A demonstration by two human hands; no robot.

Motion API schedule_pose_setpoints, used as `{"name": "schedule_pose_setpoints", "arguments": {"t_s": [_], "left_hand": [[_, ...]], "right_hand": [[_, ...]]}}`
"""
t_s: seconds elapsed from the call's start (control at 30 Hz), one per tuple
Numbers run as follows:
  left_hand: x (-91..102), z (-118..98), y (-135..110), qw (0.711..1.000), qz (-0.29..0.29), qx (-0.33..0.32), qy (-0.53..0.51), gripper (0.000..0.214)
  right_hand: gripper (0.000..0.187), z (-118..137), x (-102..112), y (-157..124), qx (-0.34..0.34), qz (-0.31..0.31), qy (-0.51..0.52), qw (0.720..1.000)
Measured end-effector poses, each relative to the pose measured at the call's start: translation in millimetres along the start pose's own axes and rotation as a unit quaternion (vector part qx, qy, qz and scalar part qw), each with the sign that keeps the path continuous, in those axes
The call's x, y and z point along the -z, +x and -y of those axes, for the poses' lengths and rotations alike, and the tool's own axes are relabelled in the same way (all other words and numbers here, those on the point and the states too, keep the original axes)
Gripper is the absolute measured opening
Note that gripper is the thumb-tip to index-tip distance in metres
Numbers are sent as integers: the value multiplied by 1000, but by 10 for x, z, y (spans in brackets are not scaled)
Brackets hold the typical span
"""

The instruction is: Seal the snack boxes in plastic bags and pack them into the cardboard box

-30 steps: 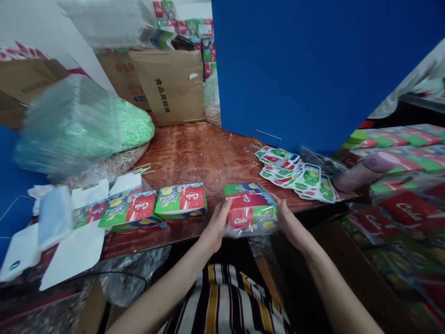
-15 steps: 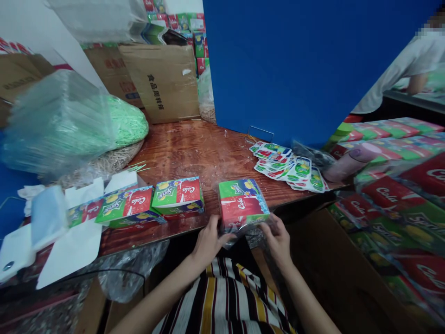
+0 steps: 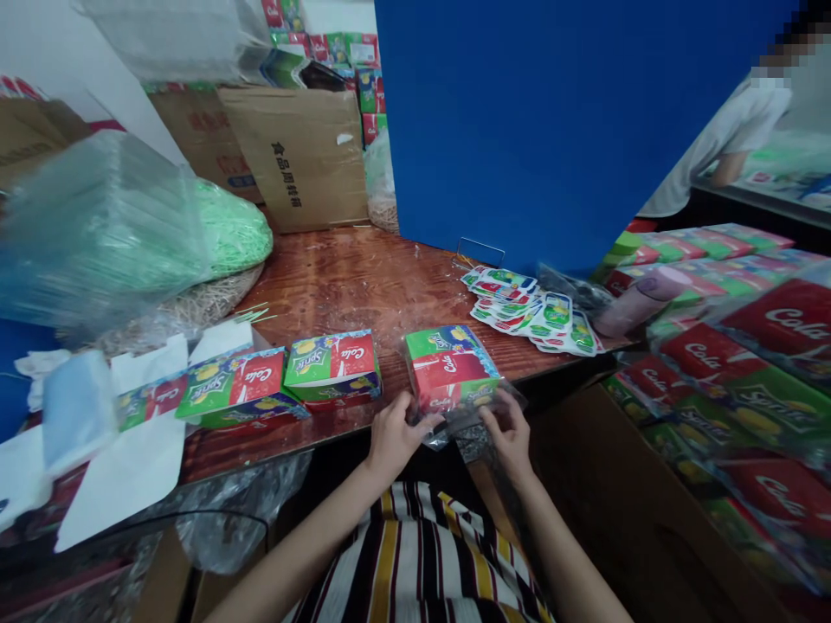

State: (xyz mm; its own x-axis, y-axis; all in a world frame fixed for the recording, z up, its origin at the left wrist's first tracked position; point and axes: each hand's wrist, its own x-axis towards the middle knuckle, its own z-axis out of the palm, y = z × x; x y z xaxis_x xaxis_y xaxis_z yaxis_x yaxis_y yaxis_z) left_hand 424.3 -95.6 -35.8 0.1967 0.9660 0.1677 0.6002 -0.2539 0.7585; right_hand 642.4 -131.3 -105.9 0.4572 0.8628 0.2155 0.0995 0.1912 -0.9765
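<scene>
A red and green Cola and Sprite box (image 3: 451, 368) sits at the table's front edge inside a clear plastic bag (image 3: 464, 421). My left hand (image 3: 397, 435) is closed on the bag's loose near end, at the box's lower left corner, thumb pointing inward. At the lower right corner my right hand (image 3: 510, 435) pinches the same loose plastic. The film sags between both hands, over the table edge. To the left stand two similar boxes, a closed Cola box (image 3: 333, 363) and another printed box (image 3: 237, 383) beside it.
Flat printed pouches (image 3: 536, 310) lie fanned at the right. A pink bottle (image 3: 642, 300) leans near stacked wrapped boxes (image 3: 733, 363). Cartons (image 3: 318, 160) and a bag of green shredded filler (image 3: 230, 223) stand behind. A blue panel (image 3: 519, 130) rises at the back; a co-worker's sleeve (image 3: 733, 130) shows beyond.
The bagged box has turned slightly and sits a little farther up the table. My right hand has drawn the plastic at its corner upward and slightly left. The view has shifted a little.
</scene>
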Motion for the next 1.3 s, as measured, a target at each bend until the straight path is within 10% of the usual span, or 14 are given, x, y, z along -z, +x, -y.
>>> {"name": "schedule_pose_setpoints", "arguments": {"t_s": [0.33,0.47,0.63,0.8,1.03,1.17,1.3], "left_hand": [[104,-84,-26,994,-42,-100,29,36],[51,-93,-43,979,-85,-166,89,30],[-63,-21,-11,988,-116,-39,100,40],[-114,123,66,968,-70,-114,212,26],[-85,88,26,911,-170,-269,262,31],[-124,-4,28,889,-210,-260,314,27],[-223,-18,36,939,-150,-156,269,26]], "right_hand": [[42,192,48,84,136,-71,-74,985],[42,35,25,-30,28,-129,19,991],[75,3,-129,-152,25,-44,-19,999],[27,257,-158,122,64,-78,-57,993],[17,400,-104,162,143,-84,-150,975],[20,402,-123,49,145,-115,-215,959],[24,246,-114,-63,95,-179,-223,954]]}}
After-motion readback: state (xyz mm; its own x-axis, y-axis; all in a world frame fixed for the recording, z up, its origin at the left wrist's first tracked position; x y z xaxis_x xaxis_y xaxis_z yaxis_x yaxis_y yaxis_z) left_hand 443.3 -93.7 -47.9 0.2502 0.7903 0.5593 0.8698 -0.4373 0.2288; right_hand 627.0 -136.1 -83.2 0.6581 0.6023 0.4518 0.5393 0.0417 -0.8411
